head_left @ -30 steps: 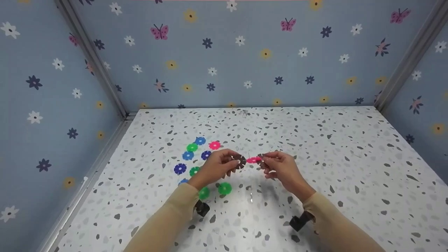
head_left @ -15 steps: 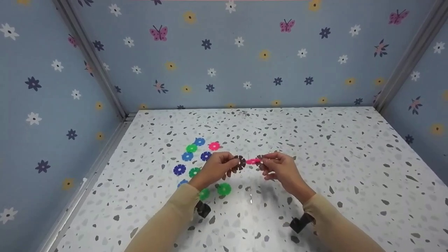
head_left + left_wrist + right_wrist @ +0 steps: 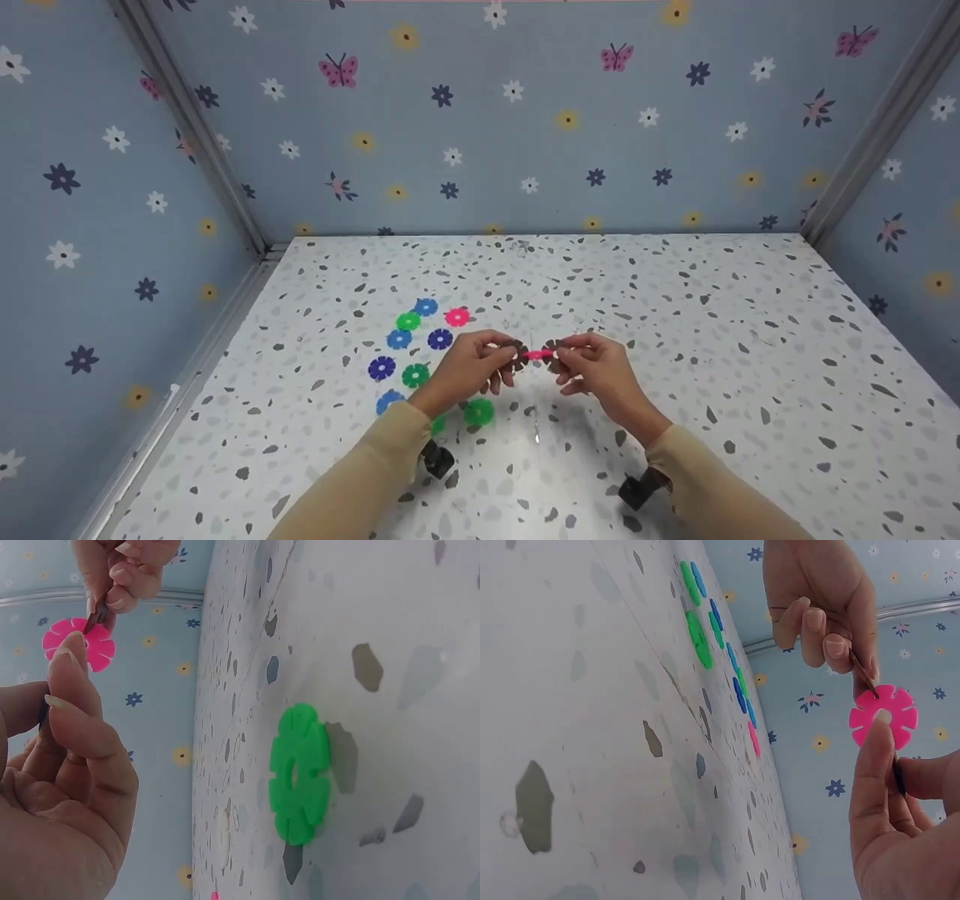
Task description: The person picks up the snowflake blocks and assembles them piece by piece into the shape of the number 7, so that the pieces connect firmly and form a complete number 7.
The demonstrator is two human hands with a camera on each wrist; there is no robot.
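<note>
My left hand (image 3: 466,369) pinches a brown notched disc (image 3: 520,355), the flower-shaped interlocking kind, between thumb and fingers. Opposite it, my right hand (image 3: 609,369) pinches a second brown notched disc (image 3: 550,357). A pink notched disc (image 3: 900,711) bridges the two, turned edge-on in the head view, with a brown disc at each side. In both wrist views the brown discs stand crosswise to the pink face at its rim, and are partly hidden by fingers. The joined pieces are held up above the table.
Loose notched discs lie left of the hands on the speckled table (image 3: 675,315): several blue and green ones, plus a pink disc (image 3: 457,316). A green disc (image 3: 478,412) lies near the left wrist. Flower-patterned panels (image 3: 480,112) enclose the back and sides.
The hands have drawn closer together, the right moving left. The left brown disc now meets the pink disc's edge, and the pink disc shows less between the brown ones.
</note>
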